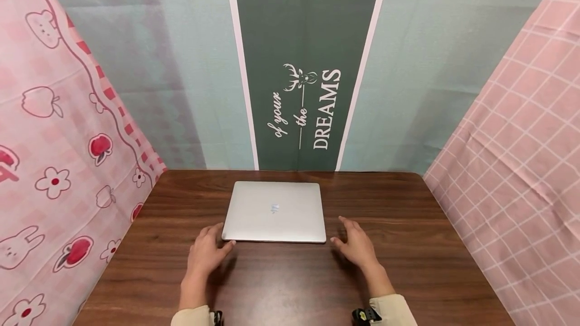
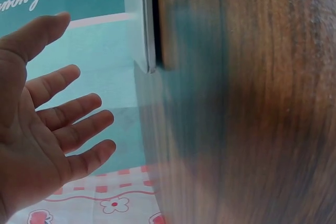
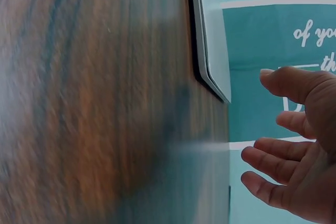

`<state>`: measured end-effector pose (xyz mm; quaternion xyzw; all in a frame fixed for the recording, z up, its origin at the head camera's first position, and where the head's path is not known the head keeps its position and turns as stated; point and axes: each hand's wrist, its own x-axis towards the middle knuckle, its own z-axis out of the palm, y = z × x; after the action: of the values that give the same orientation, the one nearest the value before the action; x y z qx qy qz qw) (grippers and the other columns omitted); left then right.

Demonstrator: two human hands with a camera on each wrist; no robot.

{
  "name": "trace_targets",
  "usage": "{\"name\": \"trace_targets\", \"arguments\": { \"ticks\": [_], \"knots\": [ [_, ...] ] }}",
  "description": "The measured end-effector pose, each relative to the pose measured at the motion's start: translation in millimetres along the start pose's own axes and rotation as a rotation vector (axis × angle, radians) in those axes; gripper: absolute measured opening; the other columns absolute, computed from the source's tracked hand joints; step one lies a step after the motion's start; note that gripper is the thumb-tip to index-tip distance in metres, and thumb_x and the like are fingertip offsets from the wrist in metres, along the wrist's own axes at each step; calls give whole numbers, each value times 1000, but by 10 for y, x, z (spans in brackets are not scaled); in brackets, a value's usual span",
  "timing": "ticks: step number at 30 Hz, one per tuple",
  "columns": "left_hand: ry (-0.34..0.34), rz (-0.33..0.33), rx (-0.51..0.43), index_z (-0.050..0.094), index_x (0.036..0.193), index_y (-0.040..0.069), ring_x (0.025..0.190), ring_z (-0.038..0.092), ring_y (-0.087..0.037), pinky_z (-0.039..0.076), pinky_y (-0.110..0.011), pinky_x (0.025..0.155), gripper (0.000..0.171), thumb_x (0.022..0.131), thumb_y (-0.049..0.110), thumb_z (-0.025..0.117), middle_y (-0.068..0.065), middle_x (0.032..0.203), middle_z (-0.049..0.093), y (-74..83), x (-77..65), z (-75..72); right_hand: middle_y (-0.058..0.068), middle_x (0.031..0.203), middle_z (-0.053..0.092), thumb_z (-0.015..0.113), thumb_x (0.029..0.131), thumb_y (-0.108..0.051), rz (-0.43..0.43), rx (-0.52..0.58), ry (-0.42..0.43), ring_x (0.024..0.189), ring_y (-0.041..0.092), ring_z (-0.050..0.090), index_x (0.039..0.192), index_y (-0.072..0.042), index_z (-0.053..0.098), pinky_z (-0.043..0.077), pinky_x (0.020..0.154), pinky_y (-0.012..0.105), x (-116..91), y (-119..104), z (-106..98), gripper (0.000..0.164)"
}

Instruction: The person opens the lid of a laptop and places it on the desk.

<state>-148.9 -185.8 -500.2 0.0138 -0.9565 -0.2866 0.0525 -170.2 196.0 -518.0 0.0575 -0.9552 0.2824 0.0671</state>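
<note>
A closed silver laptop (image 1: 274,225) lies flat on the wooden table, a small logo at the middle of its lid. My left hand (image 1: 206,251) is by its front left corner, fingers spread and holding nothing. In the left wrist view the left hand (image 2: 47,114) shows apart from the laptop's edge (image 2: 147,24). Off the laptop's front right corner, my right hand (image 1: 357,245) hovers with its fingers loosely bent. The right wrist view shows a gap between the right hand (image 3: 299,145) and the laptop corner (image 3: 212,51).
The brown wooden table (image 1: 399,205) extends around the laptop. Behind it hangs a green and teal cloth (image 1: 299,24) with white lettering. Pink cloths flank the table, a patterned one (image 1: 54,130) on the left and a checked one (image 1: 521,140) on the right.
</note>
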Motion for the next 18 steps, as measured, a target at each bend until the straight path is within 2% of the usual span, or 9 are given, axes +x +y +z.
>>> {"name": "trace_targets", "arguments": {
  "ticks": [7,18],
  "knots": [
    [2,-3,-22,49,130,-1,110,48,-46,38,-61,83,66,77,30,73,-27,125,48,-51,48,77,23,120,54,78,74,-20,-22,48,17,107,41,53,128,1,51,43,85,52,28,-21,135,64],
    [1,14,-34,49,129,-2,106,52,-43,42,-54,83,68,75,28,76,-25,118,53,-148,168,174,23,113,55,79,71,-20,-42,30,17,101,39,55,127,1,52,45,80,50,75,-6,307,66]
  ]
}}
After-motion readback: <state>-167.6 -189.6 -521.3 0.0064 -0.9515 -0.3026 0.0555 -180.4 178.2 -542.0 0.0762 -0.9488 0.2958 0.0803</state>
